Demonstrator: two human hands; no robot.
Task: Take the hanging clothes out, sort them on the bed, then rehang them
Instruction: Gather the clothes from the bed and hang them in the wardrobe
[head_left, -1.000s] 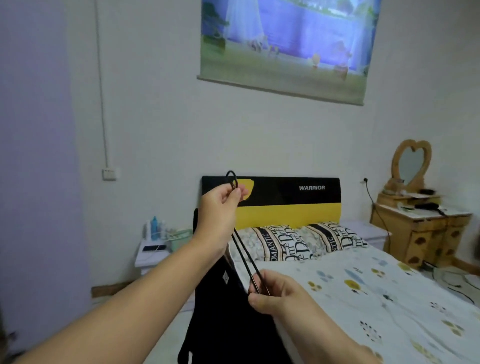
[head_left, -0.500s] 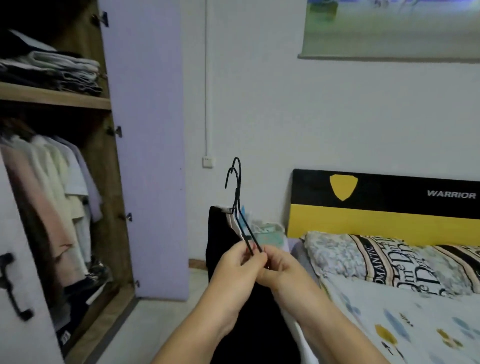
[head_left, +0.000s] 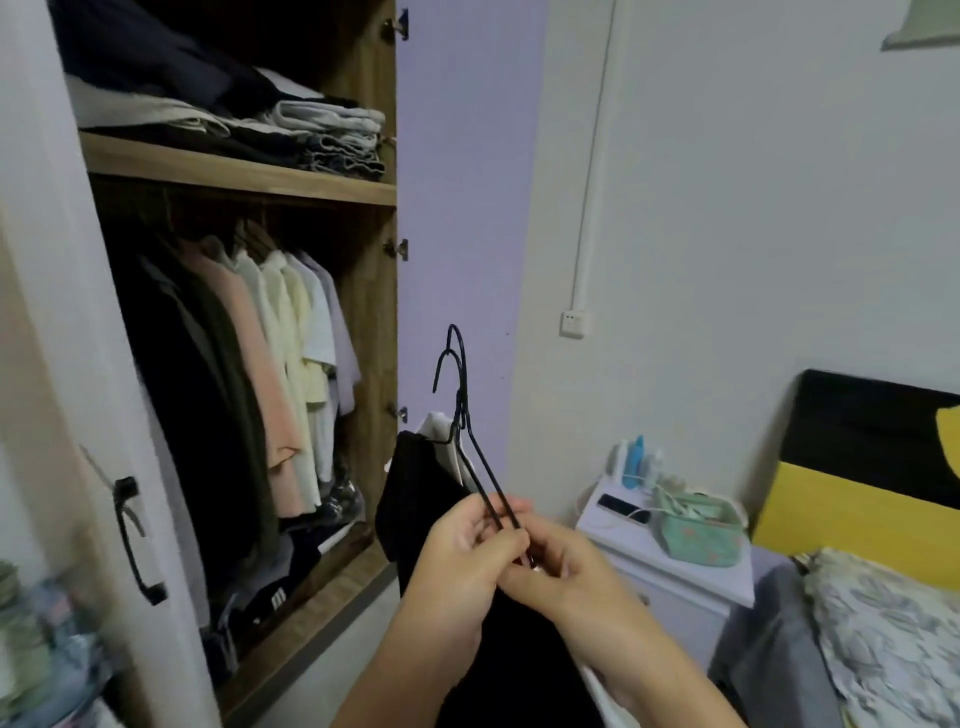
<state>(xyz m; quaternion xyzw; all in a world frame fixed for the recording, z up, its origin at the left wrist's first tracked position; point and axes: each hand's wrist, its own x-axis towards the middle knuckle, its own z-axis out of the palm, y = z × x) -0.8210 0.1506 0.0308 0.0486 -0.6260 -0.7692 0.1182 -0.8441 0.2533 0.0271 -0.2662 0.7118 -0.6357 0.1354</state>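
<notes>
Here, both hands together low centre: left hand (head_left: 464, 558) and right hand (head_left: 563, 571), fingers curled, pinching the lower ends of two black hangers (head_left: 464, 415), hooks up and pointing left. Black garment (head_left: 415, 488) draped on them, hanging down behind the hands, with something white at its collar. Open wardrobe (head_left: 363, 322) to the left, shirts (head_left: 291, 374) on the rail, folded clothes (head_left: 327, 130) on the shelf above. White nightstand (head_left: 675, 571) and bed (head_left: 893, 634) at right.
</notes>
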